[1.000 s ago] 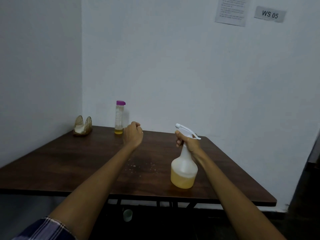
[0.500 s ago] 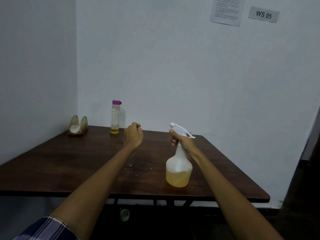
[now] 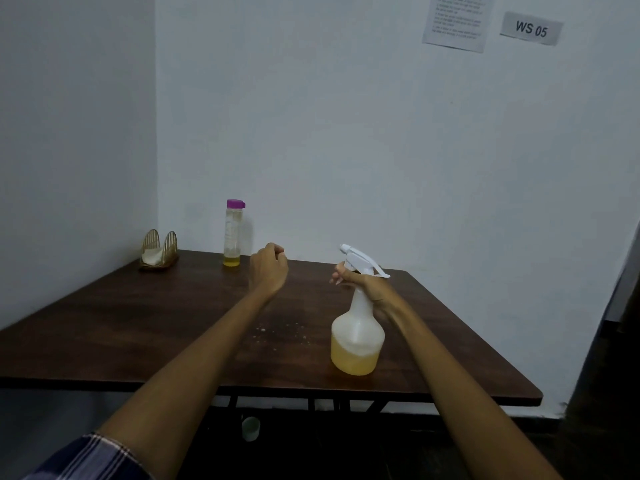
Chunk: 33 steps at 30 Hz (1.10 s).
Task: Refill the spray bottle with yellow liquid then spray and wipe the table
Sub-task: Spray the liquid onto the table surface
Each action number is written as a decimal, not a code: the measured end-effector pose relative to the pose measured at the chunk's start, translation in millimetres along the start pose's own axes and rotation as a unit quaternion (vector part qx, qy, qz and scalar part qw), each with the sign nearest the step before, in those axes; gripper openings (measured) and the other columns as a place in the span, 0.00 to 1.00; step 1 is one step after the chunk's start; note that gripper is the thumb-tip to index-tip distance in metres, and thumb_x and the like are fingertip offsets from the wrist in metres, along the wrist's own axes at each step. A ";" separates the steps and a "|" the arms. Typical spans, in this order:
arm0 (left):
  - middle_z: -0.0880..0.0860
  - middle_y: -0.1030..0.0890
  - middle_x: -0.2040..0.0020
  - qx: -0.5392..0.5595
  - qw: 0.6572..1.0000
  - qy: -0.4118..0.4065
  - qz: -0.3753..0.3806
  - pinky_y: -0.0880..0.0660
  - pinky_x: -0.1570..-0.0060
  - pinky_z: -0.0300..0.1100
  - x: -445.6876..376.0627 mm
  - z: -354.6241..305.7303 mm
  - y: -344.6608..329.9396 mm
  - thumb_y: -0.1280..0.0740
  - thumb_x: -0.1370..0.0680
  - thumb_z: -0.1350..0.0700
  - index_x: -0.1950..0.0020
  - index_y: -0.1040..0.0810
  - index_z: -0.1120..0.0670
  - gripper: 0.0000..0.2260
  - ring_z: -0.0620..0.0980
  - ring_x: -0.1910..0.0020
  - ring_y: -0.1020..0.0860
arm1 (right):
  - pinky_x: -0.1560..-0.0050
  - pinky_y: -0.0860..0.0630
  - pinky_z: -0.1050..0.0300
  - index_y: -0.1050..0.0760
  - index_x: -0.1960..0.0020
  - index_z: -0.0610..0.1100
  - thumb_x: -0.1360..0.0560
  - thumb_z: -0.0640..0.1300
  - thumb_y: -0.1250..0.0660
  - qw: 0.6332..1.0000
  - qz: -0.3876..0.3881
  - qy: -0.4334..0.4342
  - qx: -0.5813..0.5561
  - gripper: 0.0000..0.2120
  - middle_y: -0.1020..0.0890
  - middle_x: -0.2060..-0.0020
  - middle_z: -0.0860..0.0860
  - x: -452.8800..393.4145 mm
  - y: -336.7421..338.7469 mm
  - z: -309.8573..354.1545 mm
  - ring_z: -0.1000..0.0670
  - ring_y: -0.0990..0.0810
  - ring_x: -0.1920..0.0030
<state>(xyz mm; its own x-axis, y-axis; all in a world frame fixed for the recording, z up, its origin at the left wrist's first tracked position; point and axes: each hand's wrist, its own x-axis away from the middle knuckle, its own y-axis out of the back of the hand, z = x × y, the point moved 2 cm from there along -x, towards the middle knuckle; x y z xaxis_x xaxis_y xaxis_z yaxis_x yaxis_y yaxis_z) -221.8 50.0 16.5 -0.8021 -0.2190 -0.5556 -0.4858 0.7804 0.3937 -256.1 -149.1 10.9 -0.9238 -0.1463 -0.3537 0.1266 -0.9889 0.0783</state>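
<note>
Our right hand (image 3: 363, 287) wraps the neck of the spray bottle (image 3: 357, 336) just under its white trigger head (image 3: 362, 262), fingers curled around the front, and the bottle stands upright on the surface (image 3: 138, 334) directly below that hand. We see yellow liquid (image 3: 354, 360) filling roughly the lower third of the bottle's translucent body. Our left hand (image 3: 268, 270) hangs above the surface to the left of the bottle, closed into a loose fist with nothing in it that we can make out, and it stays well apart from the right hand. Nearest to us, at the elbow end of our left arm, a plaid sleeve (image 3: 90, 459) shows at the bottom edge of the view. Between our two forearms, just left of the bottle's base, small pale droplets (image 3: 280, 332) dot the dark brown wood. Under the near edge of the surface, below our left forearm, a small pale cup (image 3: 250, 427) sits on the floor beside the dark frame legs. Beyond our left hand, just to its left, a tall clear bottle (image 3: 232, 233) with a purple cap (image 3: 236, 204) stands upright by the wall, a little yellow liquid left at its bottom. Further left of that, in the corner, a gold wire holder (image 3: 158, 250) carries white napkins. High on the wall beyond our right hand hang a printed sheet (image 3: 456, 20) and a label reading "WS 05" (image 3: 531, 28).
</note>
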 end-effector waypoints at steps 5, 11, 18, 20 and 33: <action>0.60 0.21 0.43 -0.007 1.000 0.009 -0.002 0.26 0.51 0.42 -0.3 3.3 3.3 0.42 0.20 0.60 0.41 0.25 0.62 0.11 0.54 0.45 0.23 | 0.58 0.23 0.51 0.23 0.59 0.41 0.26 0.45 0.30 0.997 -0.076 0.025 -0.012 0.08 0.23 0.70 0.45 -1.1 -0.6 -1.9 0.48 0.23 0.69; 0.60 0.21 0.43 -0.006 1.000 0.011 -0.005 0.25 0.51 0.42 1.5 4.5 5.2 0.41 0.20 0.60 0.41 0.25 0.62 0.11 0.54 0.46 0.23 | 0.49 0.22 0.51 0.20 0.58 0.43 0.27 0.46 0.30 1.000 -0.006 0.004 0.010 0.06 0.18 0.65 0.47 2.0 -0.2 1.2 0.48 0.18 0.60; 0.60 0.21 0.43 -0.005 1.000 0.002 -0.001 0.25 0.49 0.44 1.5 2.0 7.9 0.42 0.20 0.60 0.41 0.25 0.62 0.11 0.55 0.45 0.23 | 0.56 0.22 0.57 0.21 0.60 0.45 0.29 0.45 0.27 0.998 -0.047 0.021 0.030 0.05 0.20 0.69 0.49 0.5 -2.9 0.4 0.50 0.20 0.65; 0.60 0.21 0.43 -0.006 1.000 0.003 0.000 0.25 0.49 0.44 1.8 2.5 8.1 0.42 0.20 0.60 0.40 0.25 0.62 0.11 0.54 0.45 0.23 | 0.54 0.21 0.58 0.20 0.60 0.46 0.27 0.45 0.29 0.999 -0.013 0.017 0.023 0.05 0.18 0.67 0.49 2.5 -3.0 1.1 0.50 0.19 0.62; 0.60 0.21 0.42 -0.015 1.000 0.006 -0.001 0.26 0.49 0.43 3.8 4.2 11.7 0.42 0.20 0.61 0.39 0.25 0.63 0.12 0.55 0.44 0.23 | 0.63 0.22 0.55 0.21 0.59 0.42 0.26 0.46 0.30 0.993 -0.113 0.035 0.013 0.07 0.22 0.74 0.49 3.5 -5.7 -0.1 0.52 0.23 0.71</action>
<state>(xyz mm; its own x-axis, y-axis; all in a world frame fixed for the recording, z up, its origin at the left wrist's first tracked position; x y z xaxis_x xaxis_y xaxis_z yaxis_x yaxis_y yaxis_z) -229.0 60.8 16.0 -0.8051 -0.2267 -0.5480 -0.4971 0.7620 0.4151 -260.0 -144.0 9.1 -0.9004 0.0769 -0.4282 -0.0915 -0.9957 0.0136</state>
